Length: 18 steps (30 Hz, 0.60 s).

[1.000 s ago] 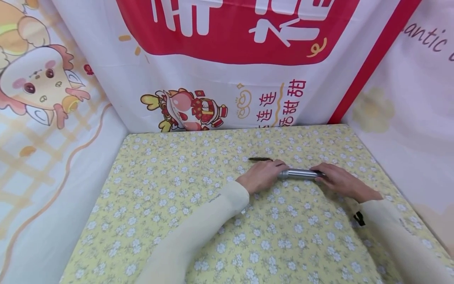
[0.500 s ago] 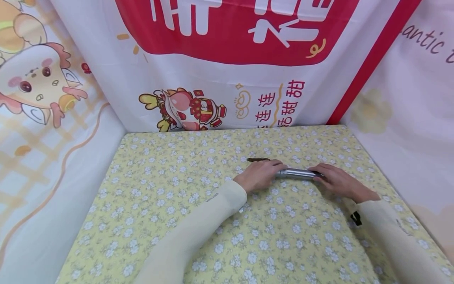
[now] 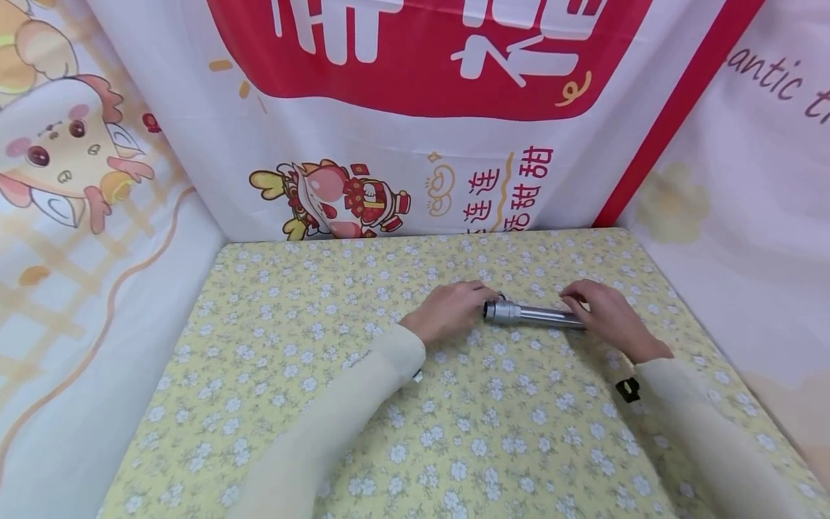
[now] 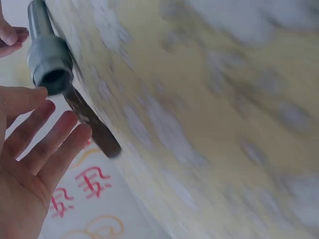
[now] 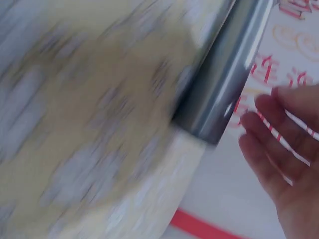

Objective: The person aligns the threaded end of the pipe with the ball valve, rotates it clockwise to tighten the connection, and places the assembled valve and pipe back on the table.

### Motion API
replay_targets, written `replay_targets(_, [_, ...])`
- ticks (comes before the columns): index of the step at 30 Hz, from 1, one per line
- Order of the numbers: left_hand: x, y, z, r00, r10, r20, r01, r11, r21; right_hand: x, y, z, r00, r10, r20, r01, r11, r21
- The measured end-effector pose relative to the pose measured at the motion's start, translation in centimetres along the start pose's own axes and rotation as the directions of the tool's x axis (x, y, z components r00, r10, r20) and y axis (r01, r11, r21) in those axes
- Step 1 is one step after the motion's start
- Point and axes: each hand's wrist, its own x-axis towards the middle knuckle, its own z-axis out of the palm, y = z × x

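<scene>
A silver metal tube (image 3: 541, 316) with a wider ribbed collar (image 3: 502, 312) lies across the back right of the cloth. The collar's open, hollow end faces left. A dark brown bar (image 4: 94, 124) lies beside this end in the left wrist view; the left hand mostly hides it in the head view. My left hand (image 3: 454, 310) is at the collar end, fingers loosely spread, thumb tip close to the rim; whether it touches cannot be told. At the plain end, my right hand (image 3: 606, 313) has relaxed fingers, a gap between them and the tube (image 5: 224, 74) in the right wrist view.
A yellow floral cloth (image 3: 324, 404) covers the table. Printed hangings stand as walls at the back (image 3: 389, 130), the left (image 3: 130, 288) and the right (image 3: 746, 252). A small black piece (image 3: 627, 390) shows under the right sleeve.
Both hands have let go of the tube. The left hand has moved left off the collar, baring its open end; the right has lifted slightly and shifted left.
</scene>
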Motion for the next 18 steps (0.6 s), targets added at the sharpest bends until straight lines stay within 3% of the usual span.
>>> replay_targets(3, [-0.6, -1.5, -0.3, 0.999, -0.033, -0.003, 0.034, 0.999, 0.022, 1.4, -1.5, 0.5, 0.999, 0.02, -0.044, -0.021, 0.999, -0.023])
replay_targets(10, [-2.7, -5.1, -1.9, 0.989, -0.15, 0.006, 0.149, 0.981, 0.121, 5.3, -5.8, 2.5, 0.994, 0.09, -0.061, -0.091, 0.996, -0.024])
replay_targets(18, [-6.5, -9.7, -4.5, 0.953, -0.297, -0.06, 0.302, 0.946, 0.12, 9.7, -11.0, 4.9, 0.998, 0.052, -0.04, -0.053, 0.998, -0.029])
